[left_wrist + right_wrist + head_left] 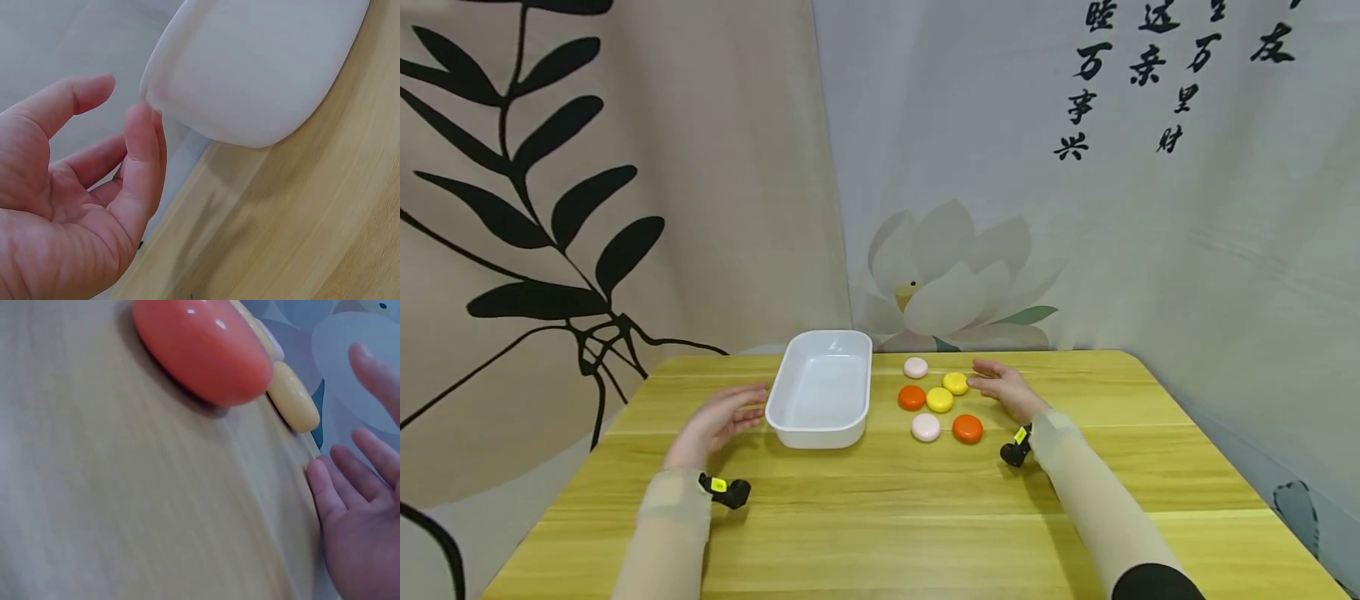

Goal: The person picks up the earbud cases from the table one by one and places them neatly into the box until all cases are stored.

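Note:
A white rectangular dish (820, 438) with rounded corners stands on the table, with bare inside walls. Beside its left rim is my left hand (718, 423), fingers loosely bent and holding nothing; in the left wrist view a fingertip (142, 128) reaches the dish's edge, though I cannot tell if it touches. Right of the dish lie glossy round candy-like pieces: two yellow (939, 400), two orange (967, 429) and two pale pink (926, 427). My right hand (1006, 392) is held with extended fingers just right of the farther yellow piece (956, 383), gripping nothing.
Everything rests on a wooden table (865, 533), whose far edge runs just behind the dish. A printed cloth (745, 167) hangs behind it. Each wrist wears a small black camera (730, 492).

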Action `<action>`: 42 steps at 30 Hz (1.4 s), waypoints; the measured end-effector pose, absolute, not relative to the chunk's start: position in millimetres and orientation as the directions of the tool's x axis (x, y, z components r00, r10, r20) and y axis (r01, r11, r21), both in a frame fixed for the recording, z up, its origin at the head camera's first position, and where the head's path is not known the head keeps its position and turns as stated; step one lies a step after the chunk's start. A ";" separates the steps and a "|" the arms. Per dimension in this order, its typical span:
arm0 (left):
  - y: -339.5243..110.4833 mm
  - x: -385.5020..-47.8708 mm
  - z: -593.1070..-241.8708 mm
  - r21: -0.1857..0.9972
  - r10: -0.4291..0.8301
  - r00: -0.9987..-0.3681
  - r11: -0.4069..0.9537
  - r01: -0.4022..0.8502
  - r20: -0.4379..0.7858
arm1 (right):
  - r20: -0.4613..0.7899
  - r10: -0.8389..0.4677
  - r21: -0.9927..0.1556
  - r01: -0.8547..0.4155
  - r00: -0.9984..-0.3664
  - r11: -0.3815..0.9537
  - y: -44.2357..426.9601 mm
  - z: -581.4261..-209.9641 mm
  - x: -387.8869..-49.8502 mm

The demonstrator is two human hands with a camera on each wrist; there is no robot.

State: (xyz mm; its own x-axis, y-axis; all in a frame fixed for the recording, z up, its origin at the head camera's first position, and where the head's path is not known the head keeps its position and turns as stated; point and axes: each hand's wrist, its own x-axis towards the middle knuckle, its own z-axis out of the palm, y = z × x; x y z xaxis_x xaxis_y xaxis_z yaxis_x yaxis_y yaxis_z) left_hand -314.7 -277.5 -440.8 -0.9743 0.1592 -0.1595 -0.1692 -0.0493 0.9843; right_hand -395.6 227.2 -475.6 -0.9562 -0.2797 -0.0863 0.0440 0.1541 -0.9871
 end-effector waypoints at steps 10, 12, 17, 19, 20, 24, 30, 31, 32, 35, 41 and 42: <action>-276.4 -312.3 -455.5 0.982 0.161 -0.974 -0.078 -0.171 -0.157 | -0.084 -0.312 -0.986 0.033 -0.946 0.164 213.7 -476.8 -399.3; -274.0 -314.8 -454.0 0.983 0.164 -0.975 -0.081 -0.165 -0.150 | -0.077 -0.312 -0.984 0.023 -0.947 0.175 214.3 -476.5 -401.5; -271.3 -318.6 -445.4 0.987 0.170 -0.977 -0.076 -0.142 -0.127 | -0.074 -0.298 -0.984 0.021 -0.952 0.178 212.4 -474.5 -407.1; -271.1 -318.2 -443.6 0.987 0.164 -0.978 -0.076 -0.141 -0.127 | -0.073 -0.292 -0.982 0.019 -0.954 0.186 210.8 -475.1 -408.9; -271.2 -317.9 -443.2 0.987 0.164 -0.978 -0.075 -0.141 -0.127 | -0.066 -0.297 -0.981 0.007 -0.953 0.193 210.1 -475.7 -409.6; -271.6 -315.3 -443.3 0.989 0.166 -0.978 -0.058 -0.138 -0.127 | -0.040 -0.297 -0.969 -0.036 -0.954 0.245 206.3 -479.0 -410.4; -272.1 -310.5 -446.9 0.992 0.176 -0.977 -0.017 -0.128 -0.123 | -0.005 -0.316 -0.951 -0.092 -0.949 0.293 202.8 -486.5 -409.9; -271.9 -310.0 -447.6 0.992 0.177 -0.976 -0.013 -0.127 -0.123 | -0.001 -0.318 -0.951 -0.098 -0.948 0.294 202.3 -487.3 -409.5; -271.5 -309.4 -448.3 0.992 0.178 -0.976 -0.008 -0.127 -0.124 | 0.001 -0.319 -0.950 -0.101 -0.948 0.295 201.7 -488.0 -409.0; -270.4 -309.3 -450.0 0.991 0.182 -0.975 -0.006 -0.131 -0.128 | 0.002 -0.312 -0.947 -0.102 -0.950 0.304 200.6 -488.6 -407.3; -265.6 -312.2 -449.3 0.993 0.171 -0.978 -0.002 -0.121 -0.119 | 0.024 -0.286 -0.938 -0.120 -0.958 0.324 199.1 -483.6 -406.7; -264.6 -312.8 -448.6 0.993 0.167 -0.979 0.001 -0.118 -0.116 | 0.028 -0.281 -0.936 -0.124 -0.959 0.330 199.2 -482.4 -406.9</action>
